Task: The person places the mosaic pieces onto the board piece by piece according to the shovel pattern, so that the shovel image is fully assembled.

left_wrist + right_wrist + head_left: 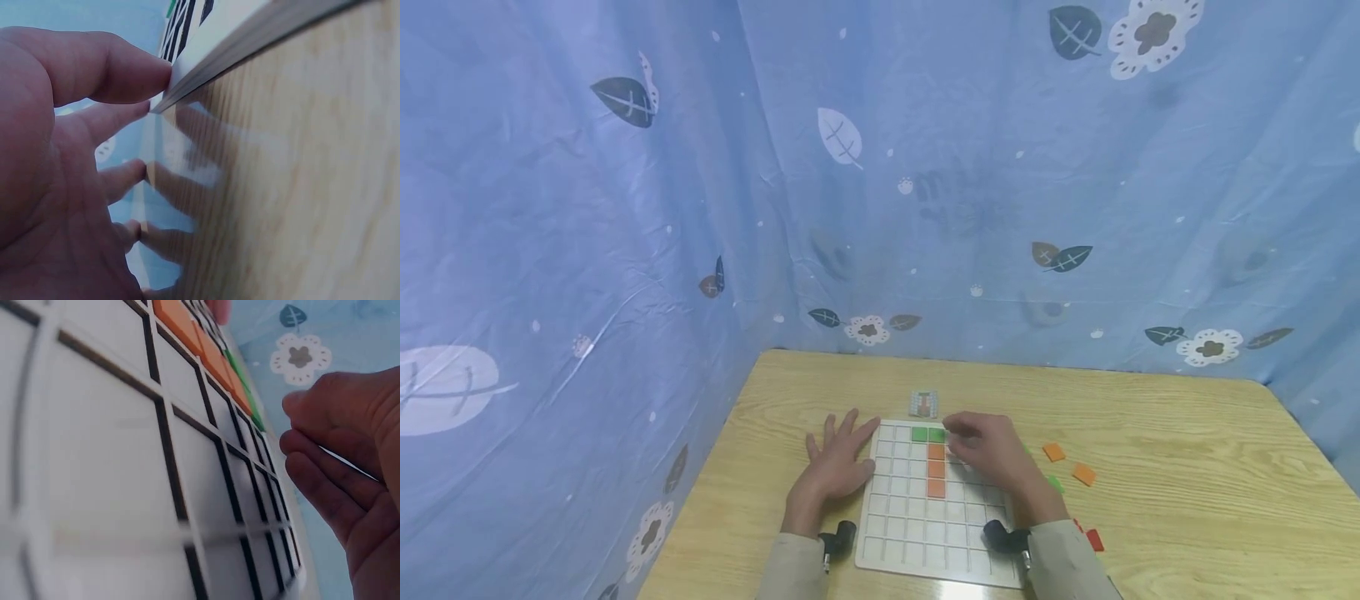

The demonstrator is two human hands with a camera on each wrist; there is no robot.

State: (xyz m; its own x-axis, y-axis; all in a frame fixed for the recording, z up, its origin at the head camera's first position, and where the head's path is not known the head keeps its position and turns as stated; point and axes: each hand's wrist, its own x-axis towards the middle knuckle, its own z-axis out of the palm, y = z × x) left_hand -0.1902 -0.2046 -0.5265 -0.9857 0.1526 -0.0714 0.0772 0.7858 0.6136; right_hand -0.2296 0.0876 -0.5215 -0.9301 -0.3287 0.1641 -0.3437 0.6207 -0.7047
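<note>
My left hand lies with its fingers spread, gripping nothing, thumb touching the left edge of the white grid board, which rests on the wooden table. Just beyond the board's far edge sits a small picture card. Two green tiles fill neighbouring squares in the far row; three orange tiles line up below the right one. My right hand hovers just beside them, fingers loosely bent, grip released. Further right lie loose orange pieces and red pieces.
</note>
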